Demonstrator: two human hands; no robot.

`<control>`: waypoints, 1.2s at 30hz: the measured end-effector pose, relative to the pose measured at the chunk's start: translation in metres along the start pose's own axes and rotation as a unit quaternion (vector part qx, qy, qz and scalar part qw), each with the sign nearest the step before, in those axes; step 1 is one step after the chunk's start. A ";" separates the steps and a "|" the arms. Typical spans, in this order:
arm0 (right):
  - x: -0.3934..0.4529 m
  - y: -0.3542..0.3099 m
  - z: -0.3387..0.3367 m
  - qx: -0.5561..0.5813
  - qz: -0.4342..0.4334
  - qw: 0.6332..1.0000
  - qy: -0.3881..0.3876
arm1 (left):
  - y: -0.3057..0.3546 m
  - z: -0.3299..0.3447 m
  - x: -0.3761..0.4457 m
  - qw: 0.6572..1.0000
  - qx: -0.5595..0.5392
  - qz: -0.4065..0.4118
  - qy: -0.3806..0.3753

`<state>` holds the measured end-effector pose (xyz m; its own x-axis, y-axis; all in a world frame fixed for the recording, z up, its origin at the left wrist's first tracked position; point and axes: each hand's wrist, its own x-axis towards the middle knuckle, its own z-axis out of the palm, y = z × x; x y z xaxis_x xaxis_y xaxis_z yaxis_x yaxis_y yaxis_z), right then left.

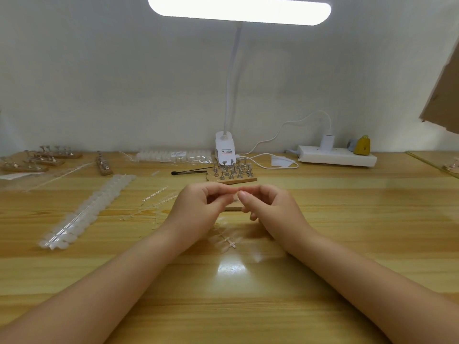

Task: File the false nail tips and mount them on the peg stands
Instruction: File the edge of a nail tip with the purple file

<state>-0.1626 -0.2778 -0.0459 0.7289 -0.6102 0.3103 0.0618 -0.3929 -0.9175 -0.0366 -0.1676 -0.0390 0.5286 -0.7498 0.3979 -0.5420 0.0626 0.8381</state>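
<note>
Both hands, left hand (198,207) and right hand (268,209), pinch something small, unidentifiable, above the table (347,219).

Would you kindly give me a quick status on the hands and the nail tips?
Left hand and right hand raised together, fingers pinching something small, too blurred to name. Peg stand just beyond, pegs bare. Nail tip strip below hands. Nothing blocking.

A pale wooden table (323,219) stands against a plain white wall (99,83), and a white clip lamp (238,9) shines brightly from above, with a white power strip (337,156) near the wall.
</note>
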 end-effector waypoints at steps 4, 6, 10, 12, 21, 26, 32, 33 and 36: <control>0.000 0.000 0.000 0.090 0.077 0.993 0.007 | -0.003 0.004 -0.003 0.997 0.060 0.041 -0.021; 0.001 0.001 -0.002 0.102 0.095 0.990 -0.002 | -0.002 0.005 -0.004 0.998 0.053 0.042 -0.002; 0.003 0.003 -0.003 0.134 0.102 0.986 -0.021 | -0.001 0.006 -0.004 0.998 0.051 0.045 0.018; 0.004 0.002 -0.004 0.136 0.110 0.984 -0.039 | 0.001 0.007 -0.005 0.997 0.054 0.048 0.028; 0.008 0.006 -0.007 0.181 0.139 0.973 -0.029 | 0.012 -0.013 0.005 0.856 0.514 -0.006 0.062; 0.009 0.009 -0.007 0.173 0.130 0.976 -0.029 | 0.001 -0.024 0.013 0.795 0.574 -0.176 -0.091; 0.011 0.010 -0.006 0.246 0.124 0.960 -0.045 | 0.001 -0.025 0.014 0.881 0.472 -0.019 0.021; 0.011 0.010 -0.005 0.259 0.127 0.956 -0.048 | 0.004 -0.023 0.013 0.920 0.386 0.052 0.051; 0.012 0.011 -0.004 0.289 0.139 0.945 -0.057 | 0.018 -0.008 0.002 0.956 0.170 0.235 0.038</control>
<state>-0.1565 -0.2920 -0.0511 0.8385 -0.5436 0.0386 0.1954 0.2338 -0.9525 -0.0401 -0.1630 -0.0199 0.2139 -0.6408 0.7373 -0.9058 0.1524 0.3953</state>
